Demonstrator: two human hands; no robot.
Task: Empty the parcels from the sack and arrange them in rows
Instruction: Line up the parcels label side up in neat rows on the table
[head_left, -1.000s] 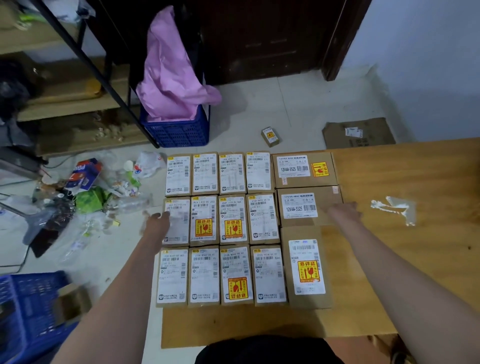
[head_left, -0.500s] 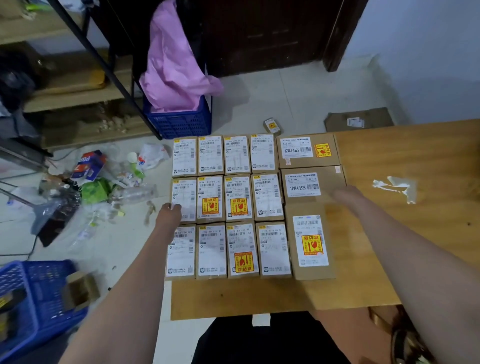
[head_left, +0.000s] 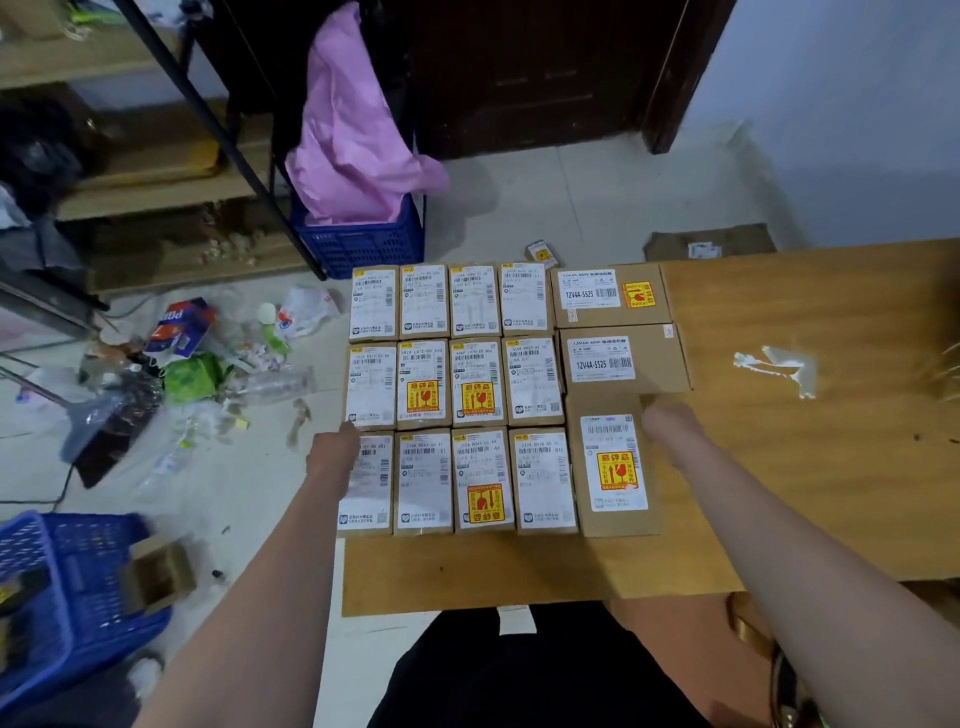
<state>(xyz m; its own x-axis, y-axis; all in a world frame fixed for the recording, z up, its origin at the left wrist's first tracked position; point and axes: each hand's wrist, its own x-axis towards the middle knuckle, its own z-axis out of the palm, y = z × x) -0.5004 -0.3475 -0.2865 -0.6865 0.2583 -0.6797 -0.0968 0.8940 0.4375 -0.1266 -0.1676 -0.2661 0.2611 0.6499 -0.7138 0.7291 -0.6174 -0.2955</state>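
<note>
Several cardboard parcels with white labels lie flat in three rows on the wooden table (head_left: 810, 467). The small ones form a tight grid; three larger boxes (head_left: 623, 358) close the right side. My left hand (head_left: 332, 449) rests against the left edge of the grid, at the near-left small parcel (head_left: 366, 499). My right hand (head_left: 670, 423) presses the right edge of the near large parcel (head_left: 613, 467), which carries a yellow fragile sticker. Neither hand holds anything. The pink sack (head_left: 353, 140) hangs out of a blue crate behind the table.
Loose rubbish (head_left: 187, 364) litters the floor left of the table. A blue crate (head_left: 57, 592) stands at the near left, another (head_left: 358, 241) under the sack. One small parcel (head_left: 541, 254) and flattened cardboard (head_left: 709, 244) lie on the floor beyond the table. A white smear (head_left: 774, 364) marks the tabletop.
Both hands have slid toward me along the sides of the grid, from the middle row to the near row. The parcels stay in their rows; the camera has tilted slightly.
</note>
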